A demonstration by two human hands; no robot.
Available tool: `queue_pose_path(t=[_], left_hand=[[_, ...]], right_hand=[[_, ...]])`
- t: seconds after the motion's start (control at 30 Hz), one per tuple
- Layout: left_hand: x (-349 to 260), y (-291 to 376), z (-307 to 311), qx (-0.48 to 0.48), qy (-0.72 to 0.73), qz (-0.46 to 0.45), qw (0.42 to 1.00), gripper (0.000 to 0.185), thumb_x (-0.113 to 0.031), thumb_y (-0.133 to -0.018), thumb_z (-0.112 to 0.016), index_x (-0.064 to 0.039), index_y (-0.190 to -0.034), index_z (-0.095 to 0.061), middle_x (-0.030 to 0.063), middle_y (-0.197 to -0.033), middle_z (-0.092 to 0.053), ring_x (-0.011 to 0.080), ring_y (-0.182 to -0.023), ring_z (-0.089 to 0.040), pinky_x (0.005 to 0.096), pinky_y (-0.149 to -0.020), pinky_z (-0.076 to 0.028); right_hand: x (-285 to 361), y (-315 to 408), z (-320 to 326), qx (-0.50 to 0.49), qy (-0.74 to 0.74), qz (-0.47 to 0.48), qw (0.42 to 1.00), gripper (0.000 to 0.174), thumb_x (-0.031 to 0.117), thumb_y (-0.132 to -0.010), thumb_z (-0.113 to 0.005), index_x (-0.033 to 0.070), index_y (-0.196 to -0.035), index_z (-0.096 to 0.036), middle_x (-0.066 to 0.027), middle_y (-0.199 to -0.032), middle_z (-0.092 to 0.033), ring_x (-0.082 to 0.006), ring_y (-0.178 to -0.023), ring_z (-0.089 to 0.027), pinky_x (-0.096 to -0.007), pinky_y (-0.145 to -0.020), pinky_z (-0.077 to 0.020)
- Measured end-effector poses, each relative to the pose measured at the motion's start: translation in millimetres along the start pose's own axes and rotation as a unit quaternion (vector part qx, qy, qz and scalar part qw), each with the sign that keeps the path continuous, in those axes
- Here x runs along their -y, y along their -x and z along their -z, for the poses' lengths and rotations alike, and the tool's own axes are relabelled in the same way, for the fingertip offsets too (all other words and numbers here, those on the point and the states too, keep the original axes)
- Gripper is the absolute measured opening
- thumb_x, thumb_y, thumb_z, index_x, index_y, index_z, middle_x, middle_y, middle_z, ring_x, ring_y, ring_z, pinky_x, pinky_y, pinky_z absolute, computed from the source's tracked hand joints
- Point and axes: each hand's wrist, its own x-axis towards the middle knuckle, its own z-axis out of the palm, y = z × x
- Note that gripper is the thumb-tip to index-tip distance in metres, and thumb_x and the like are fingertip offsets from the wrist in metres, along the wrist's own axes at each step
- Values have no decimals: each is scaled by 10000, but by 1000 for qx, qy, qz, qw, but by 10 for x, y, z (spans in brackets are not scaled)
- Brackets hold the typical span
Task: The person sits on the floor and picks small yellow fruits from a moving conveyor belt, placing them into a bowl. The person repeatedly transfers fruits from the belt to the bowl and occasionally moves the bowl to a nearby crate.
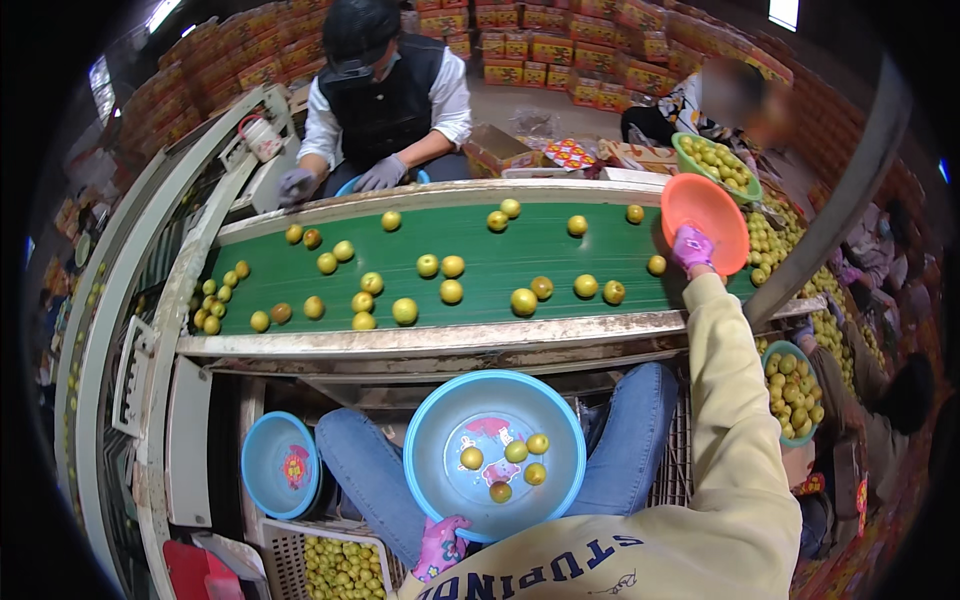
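My right hand (694, 249), in a pink patterned glove, grips the near-left rim of an orange plastic basin (724, 217). The basin is tilted, its bare inside facing me, over the right part of a green conveyor belt (480, 236). Scattered along the belt are round yellow-green fruits (405, 310), some browned. My left hand (441, 546), gloved likewise, holds the near rim of a large blue plastic basin (420, 457) on my lap. Several of the same fruits (516, 451) rest on its printed bottom.
A smaller blue basin (259, 465) and a white plastic crate (285, 551) of fruit stand at my left. A metal post (832, 217) slants up beside my right arm. Across the belt sits a co-worker (382, 105) in grey gloves. Fruit-filled green basins (757, 196) are at the right.
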Motion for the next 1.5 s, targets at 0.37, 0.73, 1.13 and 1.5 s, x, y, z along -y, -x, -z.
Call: queue_pose_path(t=[0.37,0.73,1.13,1.5], left_hand=[[380,182,170,-14,-4,-17,1000,159,-13,-936,-587,3,-1094,-577,125,-1123,-593,235,-1042,-613,362,-892,-509],[21,204,107,10,-416,-287,863,241,-29,-824,-673,-112,-1048,-639,119,-1080,-632,285,-1023,-584,360,-900,-489],[262,-3,209,7,429,144,892,359,76,-873,-560,-8,-1218,-507,144,-1019,-636,255,-936,-644,363,-857,-526],[487,-145,257,-35,402,145,903,568,154,-837,-563,-6,-1363,-418,170,-1169,-597,271,-1063,-626,360,-912,-539]], right_hand=[[1996,2380,1448,-243,-305,616,685,316,25,-759,-636,54,-1074,-641,-113,-917,-658,-309,-849,-653,-400,-762,-547],[4868,5155,340,-1,-220,878,426,89,157,-829,-594,74,-858,-587,-98,-765,-634,-305,-721,-640,-390,-721,-527],[5069,3472,1036,7,-373,715,592,170,100,-762,-638,78,-926,-597,-128,-894,-653,-318,-812,-674,-437,-701,-535],[5473,2645,631,190,-170,712,654,456,106,-742,-705,151,-1189,-630,-137,-1176,-622,-346,-1095,-618,-421,-926,-513]])
